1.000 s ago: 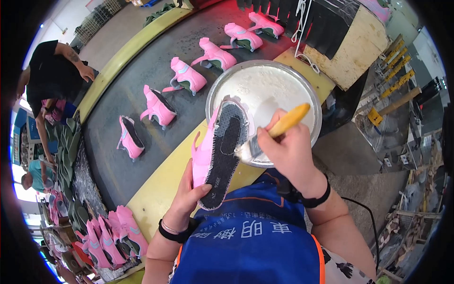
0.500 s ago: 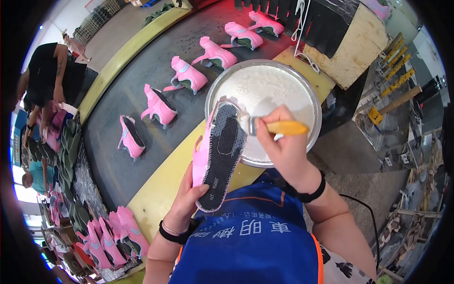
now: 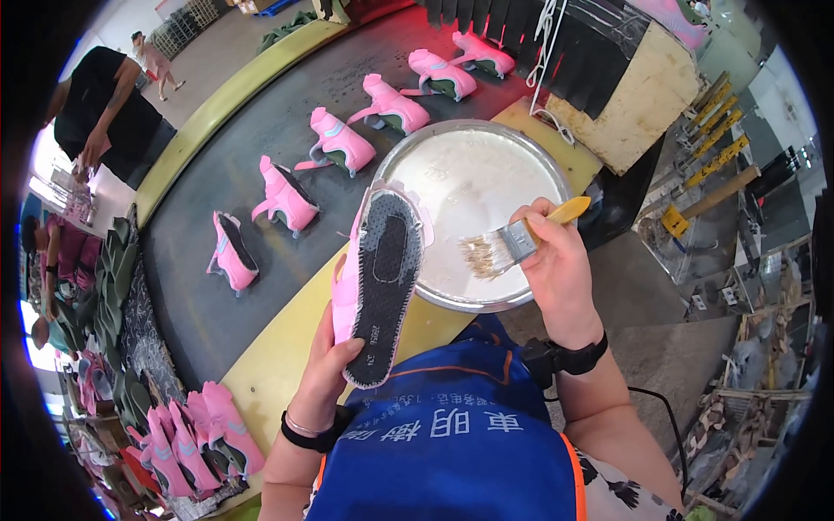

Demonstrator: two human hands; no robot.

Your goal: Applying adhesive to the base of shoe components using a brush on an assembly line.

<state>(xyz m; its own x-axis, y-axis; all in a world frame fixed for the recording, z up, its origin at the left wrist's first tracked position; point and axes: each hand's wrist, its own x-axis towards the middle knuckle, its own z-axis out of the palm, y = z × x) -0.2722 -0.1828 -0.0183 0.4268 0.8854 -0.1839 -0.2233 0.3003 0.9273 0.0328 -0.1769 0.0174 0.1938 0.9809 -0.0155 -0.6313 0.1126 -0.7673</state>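
My left hand (image 3: 328, 354) is closed around the heel end of a pink shoe upper (image 3: 346, 291), its dark stitched sole side (image 3: 380, 313) turned up. The toe part of that sole looks wet and greyish. In my right hand (image 3: 560, 269) is a flat paintbrush (image 3: 512, 245) with a yellow handle, pinched near its metal band. The brush's pale, wet bristles hang over a round metal pan (image 3: 439, 300) of milky white liquid (image 3: 486, 182). The toe end of the upper overlaps the pan's left rim.
A dark conveyor belt (image 3: 187, 252) curves past with several pink shoe uppers (image 3: 340, 141) in a row, running toward a red-lit opening with black flaps (image 3: 486, 19). More pink uppers (image 3: 195, 443) and green soles (image 3: 126, 278) are heaped at left. Another person (image 3: 109, 108) stands beyond the belt.
The brush has left the toe edge of the upper and swung to the right over the pan, its bristles now pointing left and down. The held upper has shifted slightly left.
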